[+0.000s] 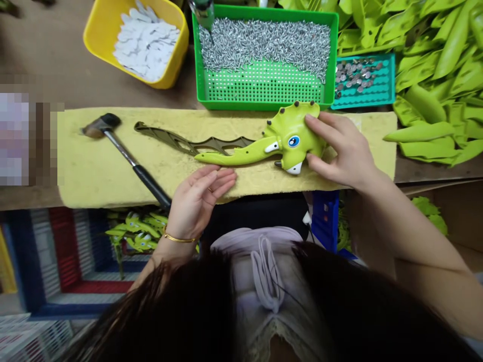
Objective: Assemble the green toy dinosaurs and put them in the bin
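A lime-green plastic triceratops-style toy head (292,141) lies on a yellow felt mat (85,171), with a long green tapered part (234,156) reaching left from it. My right hand (341,148) grips the head, with fingers on top and thumb below. An olive-brown cut-out blade piece (181,141) lies behind the green part and seems to join the toy. My left hand (196,203), wearing a gold bangle, rests flat at the mat's front edge. It holds nothing, and its fingertips sit just below the green part. A black-handled mallet (107,130) lies on the mat to the left.
Behind the mat are a green perforated tray of silver nails (264,45), a yellow tub of white pieces (136,45) and a teal tray of metal studs (362,80). Lime-green plastic parts (426,65) are heaped at right. More green toys (138,231) lie below the mat.
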Available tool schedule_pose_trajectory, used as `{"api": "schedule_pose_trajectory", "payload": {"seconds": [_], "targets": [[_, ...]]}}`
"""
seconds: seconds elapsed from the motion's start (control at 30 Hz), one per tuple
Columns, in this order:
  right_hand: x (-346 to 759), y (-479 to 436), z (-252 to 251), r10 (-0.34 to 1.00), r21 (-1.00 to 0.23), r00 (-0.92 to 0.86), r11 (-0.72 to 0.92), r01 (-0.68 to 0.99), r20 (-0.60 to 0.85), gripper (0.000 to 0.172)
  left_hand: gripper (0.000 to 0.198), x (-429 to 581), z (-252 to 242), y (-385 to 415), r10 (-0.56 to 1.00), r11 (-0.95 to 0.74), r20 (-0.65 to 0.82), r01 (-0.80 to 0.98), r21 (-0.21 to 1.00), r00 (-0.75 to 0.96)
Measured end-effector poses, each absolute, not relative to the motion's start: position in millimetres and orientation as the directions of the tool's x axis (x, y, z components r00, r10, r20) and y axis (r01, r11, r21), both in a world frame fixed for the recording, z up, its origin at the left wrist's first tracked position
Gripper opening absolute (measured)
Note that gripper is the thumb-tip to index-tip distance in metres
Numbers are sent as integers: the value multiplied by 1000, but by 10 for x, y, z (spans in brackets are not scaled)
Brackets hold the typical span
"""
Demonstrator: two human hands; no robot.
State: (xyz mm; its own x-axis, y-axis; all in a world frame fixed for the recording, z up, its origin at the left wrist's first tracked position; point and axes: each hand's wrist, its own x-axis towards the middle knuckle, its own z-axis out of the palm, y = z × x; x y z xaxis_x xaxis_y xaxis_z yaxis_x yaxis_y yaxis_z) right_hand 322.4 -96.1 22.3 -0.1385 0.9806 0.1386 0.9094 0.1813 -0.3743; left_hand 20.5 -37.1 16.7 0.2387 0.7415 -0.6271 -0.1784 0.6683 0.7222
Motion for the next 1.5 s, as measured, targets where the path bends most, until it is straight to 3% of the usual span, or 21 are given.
{"api": "schedule_pose_trajectory", "payload": {"seconds": [0.57, 0.73, 0.83, 0.9, 1.0, 1.07, 1.13, 1.2, 1.23, 1.27, 1.33, 1.4, 1.47, 1.5], "targets": [[3247, -979, 124, 983, -357, -146, 178, 917, 114, 66, 20, 238, 210, -360, 725, 687, -655, -173, 705, 212], [3283, -990, 69, 976, -415, -142, 201, 887, 168, 67, 18, 475, 119, -217, 752, 659, -617, -212, 722, 234], [3266, -1007, 121, 993, -521, -41, 91, 849, 108, 68, 23, 552, 97, -79, 802, 597, -571, -200, 777, 179], [3185, -1010, 152, 985, -681, 164, -89, 727, 46, 57, 24, 506, 120, 2, 847, 531, -510, -187, 827, 148], [2995, -972, 160, 898, -921, 419, -269, 280, -135, 44, 26, 330, 178, 79, 890, 451, -433, -137, 882, 140], [2901, -929, 150, 853, -961, 459, -275, -9, -248, 43, 28, 186, 209, 98, 917, 383, -379, 0, 924, 126], [2872, -894, 143, 821, -946, 470, -272, -173, -323, 42, 34, 64, 229, 107, 993, 104, -115, 231, 967, 34], [2900, -881, 152, 805, -926, 460, -296, -233, -373, 41, 50, 0, 251, 130, 960, -274, 265, 474, 837, 89], [2927, -884, 169, 811, -919, 434, -323, -225, -392, 41, 55, -2, 267, 150, 910, -413, 352, 535, 737, 218], [2959, -896, 198, 827, -914, 388, -364, -181, -407, 43, 55, 18, 288, 173, 859, -507, 336, 546, 667, 386], [3023, -939, 293, 868, -911, 326, -410, 46, -374, 51, 38, 113, 341, 217, 744, -578, 171, 494, 649, 646], [3067, -995, 422, 939, -869, 307, -278, 409, -156, 60, 28, 265, 400, 236, 669, -590, 103, 442, 675, 736], [3079, -1040, 545, 978, -689, 152, -11, 724, 145, 63, 25, 435, 452, 231, 651, -608, 129, 412, 679, 748], [3079, -1052, 592, 969, -583, 31, 123, 803, 246, 59, 24, 509, 476, 227, 634, -627, 144, 396, 671, 760]]}}
